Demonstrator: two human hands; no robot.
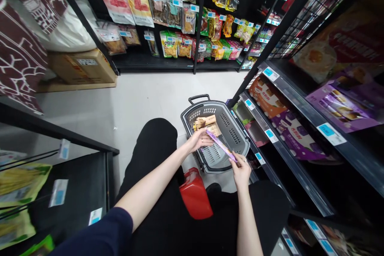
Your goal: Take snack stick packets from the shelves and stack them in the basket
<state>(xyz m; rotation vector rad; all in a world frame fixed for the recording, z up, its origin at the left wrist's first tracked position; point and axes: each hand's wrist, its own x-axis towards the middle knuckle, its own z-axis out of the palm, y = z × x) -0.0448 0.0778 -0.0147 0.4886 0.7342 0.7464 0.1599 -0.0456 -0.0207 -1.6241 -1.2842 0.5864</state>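
Black store shelving (156,63) is stretching across the far side of a pale grey floor (138,96). A dark shelf unit (300,104) with a wire-grid end (313,14) is running along the right; a black shelf (84,188) is standing at left.

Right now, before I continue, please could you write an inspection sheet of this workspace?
Surface: pale, smooth floor.
Job's things: slim purple packet above a grey perforated plastic basket; tan paper-like packets inside.
Clutter: glossy red object between the legs, partly hidden.
Hands: left hand touches the purple packet's far end; right hand pinches its near end.
Cables: nothing seen.
Surroundings: black shelves holding bagged goods; brown cardboard box, left.
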